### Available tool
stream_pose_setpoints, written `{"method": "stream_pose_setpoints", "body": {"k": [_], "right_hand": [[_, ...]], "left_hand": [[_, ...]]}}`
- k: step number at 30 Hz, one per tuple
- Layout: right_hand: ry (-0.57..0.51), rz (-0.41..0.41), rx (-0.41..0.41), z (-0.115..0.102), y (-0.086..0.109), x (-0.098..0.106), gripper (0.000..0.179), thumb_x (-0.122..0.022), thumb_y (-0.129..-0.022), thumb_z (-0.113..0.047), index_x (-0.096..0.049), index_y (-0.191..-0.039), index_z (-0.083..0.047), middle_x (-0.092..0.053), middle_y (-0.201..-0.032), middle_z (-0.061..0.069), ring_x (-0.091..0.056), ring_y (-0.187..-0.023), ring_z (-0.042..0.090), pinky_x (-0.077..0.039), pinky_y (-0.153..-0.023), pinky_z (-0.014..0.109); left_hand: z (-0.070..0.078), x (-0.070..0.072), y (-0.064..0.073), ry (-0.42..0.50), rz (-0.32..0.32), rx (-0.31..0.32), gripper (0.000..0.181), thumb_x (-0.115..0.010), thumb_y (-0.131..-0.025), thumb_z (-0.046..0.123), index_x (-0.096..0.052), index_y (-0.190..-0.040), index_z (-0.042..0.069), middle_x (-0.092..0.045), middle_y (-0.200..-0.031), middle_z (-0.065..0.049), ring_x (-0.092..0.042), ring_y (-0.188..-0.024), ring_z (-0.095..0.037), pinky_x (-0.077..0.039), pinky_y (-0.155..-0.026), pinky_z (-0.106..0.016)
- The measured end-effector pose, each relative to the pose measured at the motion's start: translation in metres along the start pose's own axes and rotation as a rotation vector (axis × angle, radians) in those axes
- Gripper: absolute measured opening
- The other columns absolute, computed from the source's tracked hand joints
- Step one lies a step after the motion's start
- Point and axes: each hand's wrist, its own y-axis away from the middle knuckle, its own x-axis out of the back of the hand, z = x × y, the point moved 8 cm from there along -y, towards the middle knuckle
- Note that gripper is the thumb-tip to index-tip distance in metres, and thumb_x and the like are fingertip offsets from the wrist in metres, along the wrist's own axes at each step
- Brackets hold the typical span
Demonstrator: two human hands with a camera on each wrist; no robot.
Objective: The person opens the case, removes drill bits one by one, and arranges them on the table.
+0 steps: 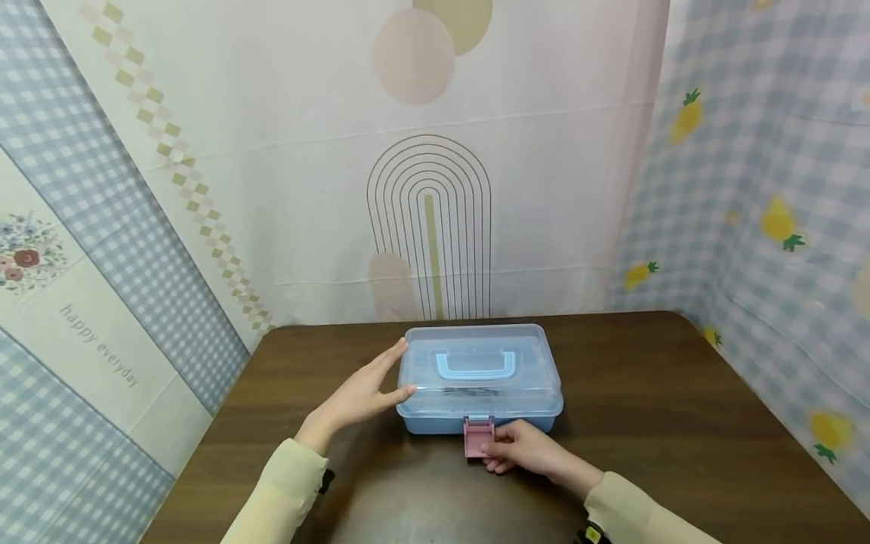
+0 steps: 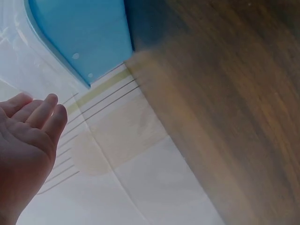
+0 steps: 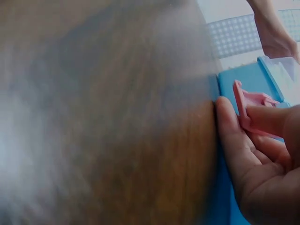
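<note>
Head view: blue box [image 1: 479, 384] sits near the table's [image 1: 625, 378] back edge, roughly midway between the back corners. Right hand [image 1: 519, 447] is pinching the pink latch [image 1: 479, 435] on its front; left hand [image 1: 363, 393] has loose, straightish fingers at the left side, gripping nothing.

Left wrist cam: can't tell if those fingers actually touch. I'd brace the box there so it doesn't slide.

Right wrist cam: one finger's inside the latch, another right beside it. Honestly, go gently, no sideways twisting.

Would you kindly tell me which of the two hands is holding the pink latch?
The right hand, which grips the pink latch at the front of the blue storage box; the left hand is at the left side of the clear lid.
</note>
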Motion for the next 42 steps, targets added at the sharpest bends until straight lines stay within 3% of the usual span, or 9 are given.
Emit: {"method": "stream_pose_setpoints", "body": {"k": [16, 22, 29, 37, 42], "right_hand": [[0.326, -0.032, 0.077, -0.008, 0.012, -0.007, 0.024, -0.063, -0.101, -0.017, -0.07, -0.083, -0.002, -0.068, -0.073, 0.002, -0.065, -0.065, 0.014, -0.055, -0.057, 0.027], [0.346, -0.041, 0.071, -0.011, 0.018, -0.008, 0.027, -0.064, -0.1, -0.021, -0.069, -0.08, -0.005, -0.067, -0.07, 0.002, -0.063, -0.063, 0.011, -0.054, -0.056, 0.025], [0.315, -0.068, 0.054, -0.01, 0.023, -0.01, 0.025, -0.063, -0.101, -0.019, -0.07, -0.083, -0.003, -0.068, -0.072, 0.003, -0.064, -0.065, 0.013, -0.055, -0.058, 0.027], [0.326, -0.087, 0.062, -0.008, 0.024, -0.01, 0.025, -0.062, -0.102, -0.02, -0.068, -0.083, -0.005, -0.068, -0.072, 0.001, -0.064, -0.063, 0.012, -0.055, -0.057, 0.028], [0.325, -0.087, 0.069, -0.008, 0.025, -0.009, 0.026, -0.062, -0.102, -0.021, -0.067, -0.082, -0.005, -0.067, -0.07, 0.001, -0.063, -0.061, 0.012, -0.055, -0.056, 0.029]], "left_hand": [[0.02, 0.006, 0.021, -0.131, 0.033, -0.043, 0.096, -0.06, -0.089, 0.07, -0.025, -0.162, 0.017, -0.021, -0.166, 0.004, -0.038, -0.144, -0.021, -0.039, -0.11, -0.048], [0.034, 0.007, 0.025, -0.218, 0.084, -0.122, 0.106, -0.067, -0.083, 0.07, -0.028, -0.16, 0.007, -0.028, -0.164, -0.006, -0.05, -0.135, -0.027, -0.05, -0.098, -0.046], [0.037, 0.005, 0.027, -0.243, 0.122, -0.167, 0.105, -0.068, -0.082, 0.071, -0.034, -0.157, 0.005, -0.031, -0.163, -0.007, -0.049, -0.136, -0.027, -0.053, -0.093, -0.045], [0.044, 0.001, 0.022, -0.287, 0.156, -0.344, 0.098, -0.067, -0.085, 0.067, -0.039, -0.155, 0.005, -0.035, -0.161, -0.009, -0.036, -0.145, -0.026, -0.042, -0.107, -0.047], [0.043, -0.001, 0.014, -0.313, 0.136, -0.385, 0.093, -0.062, -0.087, 0.07, -0.044, -0.153, 0.008, -0.039, -0.159, -0.007, -0.035, -0.146, -0.025, -0.034, -0.114, -0.045]]}}
